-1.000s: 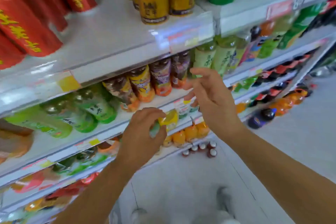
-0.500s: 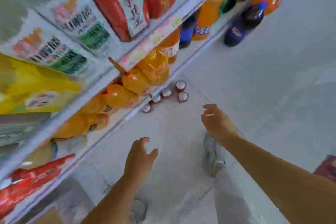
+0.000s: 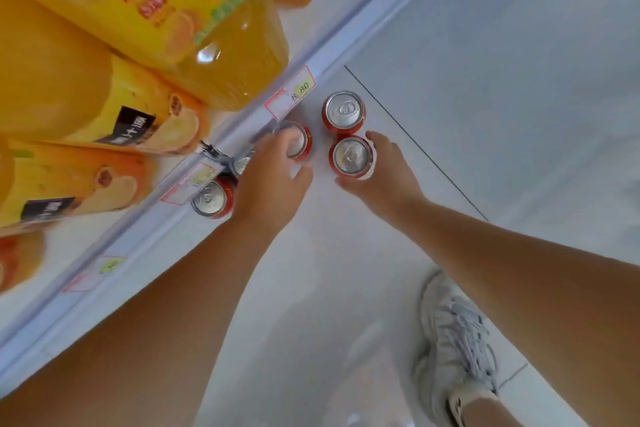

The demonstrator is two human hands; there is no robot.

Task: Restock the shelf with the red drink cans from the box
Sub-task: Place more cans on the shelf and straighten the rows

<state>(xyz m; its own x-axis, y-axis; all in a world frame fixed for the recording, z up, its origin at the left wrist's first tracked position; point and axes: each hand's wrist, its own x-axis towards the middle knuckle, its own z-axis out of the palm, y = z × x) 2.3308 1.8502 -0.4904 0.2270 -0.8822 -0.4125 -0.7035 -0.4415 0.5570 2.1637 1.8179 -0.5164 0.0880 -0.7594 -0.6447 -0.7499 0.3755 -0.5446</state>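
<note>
Several red drink cans with silver tops stand upright on the pale floor against the shelf base. My right hand [image 3: 388, 173] grips one can [image 3: 351, 157], with a finger and the thumb curled round its sides. My left hand [image 3: 270, 180] reaches over a second can [image 3: 300, 144], fingers across its top and thumb beside it. Another can [image 3: 344, 111] stands free just beyond the right hand's can. Left of my left hand, one more can [image 3: 211, 198] stands by the shelf edge, and a further can [image 3: 240, 163] is mostly hidden. No box is in view.
The bottom shelf edge [image 3: 194, 184] with price tags runs diagonally across the left. Large orange juice bottles [image 3: 166, 28] fill that shelf close to the camera. My white shoe [image 3: 453, 340] stands on the floor at the lower right. A tile seam [image 3: 415, 146] runs right of the cans.
The view dropped from the upper shelves to the floor. Both hands came down to the cans; the right now grips one and the left closes over another.
</note>
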